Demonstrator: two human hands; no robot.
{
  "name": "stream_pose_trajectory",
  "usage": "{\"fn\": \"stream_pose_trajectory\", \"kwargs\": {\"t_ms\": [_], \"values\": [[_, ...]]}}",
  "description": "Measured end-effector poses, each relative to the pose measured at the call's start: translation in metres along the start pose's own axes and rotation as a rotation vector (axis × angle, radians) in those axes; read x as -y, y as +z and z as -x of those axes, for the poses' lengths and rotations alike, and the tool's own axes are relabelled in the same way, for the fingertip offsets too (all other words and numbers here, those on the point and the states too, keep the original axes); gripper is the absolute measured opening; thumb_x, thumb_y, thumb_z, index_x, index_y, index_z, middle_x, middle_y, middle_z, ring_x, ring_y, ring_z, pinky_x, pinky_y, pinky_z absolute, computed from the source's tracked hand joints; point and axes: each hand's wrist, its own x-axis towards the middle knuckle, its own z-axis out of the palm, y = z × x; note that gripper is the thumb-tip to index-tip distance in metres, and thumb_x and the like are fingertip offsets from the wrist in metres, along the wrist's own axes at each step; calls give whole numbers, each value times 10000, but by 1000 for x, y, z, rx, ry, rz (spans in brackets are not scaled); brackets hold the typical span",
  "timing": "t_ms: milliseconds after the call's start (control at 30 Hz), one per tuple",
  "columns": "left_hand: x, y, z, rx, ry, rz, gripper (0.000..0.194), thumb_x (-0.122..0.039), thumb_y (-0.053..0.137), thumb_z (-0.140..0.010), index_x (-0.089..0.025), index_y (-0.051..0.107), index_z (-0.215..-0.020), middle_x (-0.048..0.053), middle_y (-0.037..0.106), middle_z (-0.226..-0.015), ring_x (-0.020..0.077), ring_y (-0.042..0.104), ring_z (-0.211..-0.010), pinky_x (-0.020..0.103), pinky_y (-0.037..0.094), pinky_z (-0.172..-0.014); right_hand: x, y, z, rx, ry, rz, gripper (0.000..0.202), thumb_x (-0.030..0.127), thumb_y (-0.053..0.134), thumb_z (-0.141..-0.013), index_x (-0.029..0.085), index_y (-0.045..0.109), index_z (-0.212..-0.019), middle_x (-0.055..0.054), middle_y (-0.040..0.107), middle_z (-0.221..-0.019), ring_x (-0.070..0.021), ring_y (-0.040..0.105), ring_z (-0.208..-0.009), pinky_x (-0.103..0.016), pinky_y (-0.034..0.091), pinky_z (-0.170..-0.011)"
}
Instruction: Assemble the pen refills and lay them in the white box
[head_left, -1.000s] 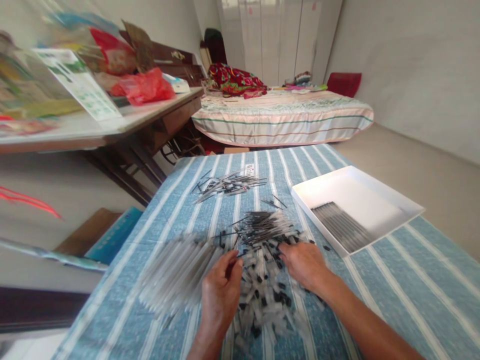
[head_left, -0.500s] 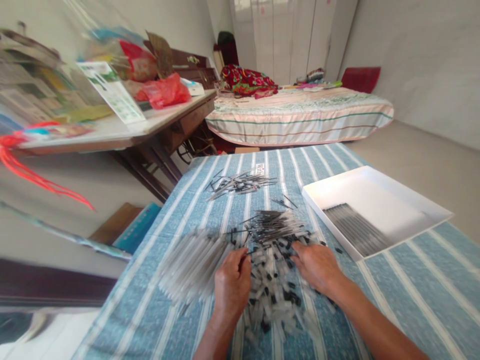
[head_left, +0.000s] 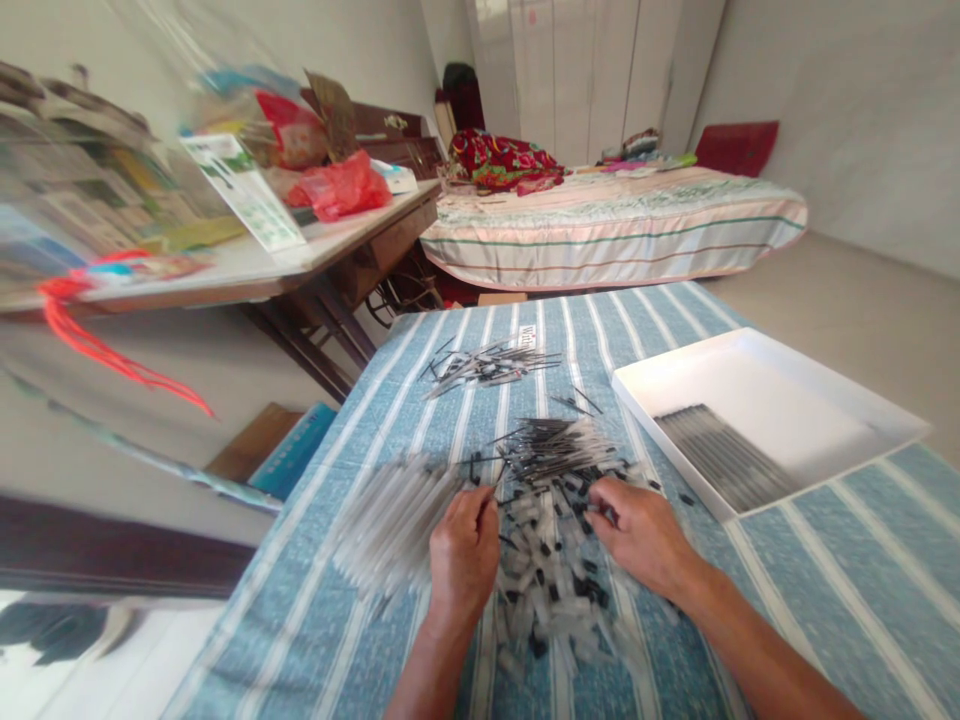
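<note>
My left hand is closed, thumb against curled fingers, between a stack of translucent pen barrels and a heap of small clear and black pen parts. A thin tip shows at its fingers, too small to name. My right hand pinches at the heap's right edge; what its fingers hold, if anything, is hidden. Just beyond both hands lies a bundle of thin dark pen refills. To the right, a shallow white box holds a row of grey pens along its left side.
Another scattered pile of refills lies farther back on the striped blue tablecloth. A cluttered desk with a red plastic bag stands at left. Behind the table is a bed.
The view has shifted slightly, so the box and desk appear farther right. My hands stay in nearly the same place over the parts, with only small finger movements.
</note>
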Motion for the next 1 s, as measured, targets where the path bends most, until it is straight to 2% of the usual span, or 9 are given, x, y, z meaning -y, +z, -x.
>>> {"fn": "stream_pose_trajectory", "kwargs": {"t_ms": [133,233,500,700,833,1000], "values": [[6,-6,-3,-71,-34,-17,218,-263,458,-800,-164,643,-859,49,680,-816,173,637,-762,279,496,-729,1,2,2,-88,32,-185,57,212,498,-749,198,523,-699,24,561,-584,-120,525,-539,-210,372,-541],[8,-9,-5,-74,-49,-14,222,-276,464,-800,-157,642,-857,51,683,-815,173,637,-768,276,493,-732,0,3,2,-108,49,-273,55,222,505,-739,203,503,-688,42,518,-551,-109,497,-508,-200,371,-516],[1,-3,-1,60,46,-14,204,-231,440,-814,-167,632,-847,52,649,-773,161,618,-733,259,481,-686,0,7,3,-150,69,-343,64,245,504,-741,203,499,-692,40,519,-551,-108,501,-499,-200,398,-505],[-7,4,1,186,90,-96,208,-172,417,-823,-157,623,-848,68,620,-812,159,599,-761,254,478,-702,0,10,3,-203,18,-362,129,231,492,-760,188,601,-816,1,617,-637,-126,563,-561,-220,436,-567],[-10,6,-2,214,95,-166,194,-147,422,-817,-166,615,-826,68,615,-816,161,598,-783,249,470,-719,-1,11,3,-180,-9,-335,142,237,484,-775,193,620,-778,-2,622,-634,-131,561,-567,-224,429,-564],[-11,5,-4,223,94,-195,199,-143,423,-813,-169,620,-821,65,617,-814,160,602,-778,245,467,-708,-3,9,3,-219,-1,-267,165,250,469,-790,190,621,-765,-7,623,-627,-128,559,-554,-216,415,-551]]}}
